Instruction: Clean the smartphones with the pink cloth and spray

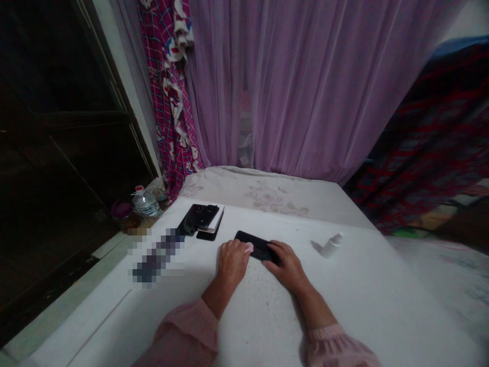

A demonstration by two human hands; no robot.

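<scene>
A black smartphone [259,246] lies flat on the white-covered table [267,316], its dark face upward. My left hand [233,261] is closed at the phone's left end, with a small wad of pale pink cloth [249,247] showing at its fingertips and touching the phone. Around the right end of the phone my right hand [287,265] has its fingers and thumb on the edges, gripping it. Farther back on the left, several phones [209,218] lie partly stacked on one another. To the right of my hands stands a small white bottle [333,245].
A blurred-out patch [158,259] covers something at the table's left edge. Purple curtains [305,92] hang behind the table. On the floor at left are a large clear water bottle [145,203] and a dark cabinet [69,153]. Small specks dot the cloth before me.
</scene>
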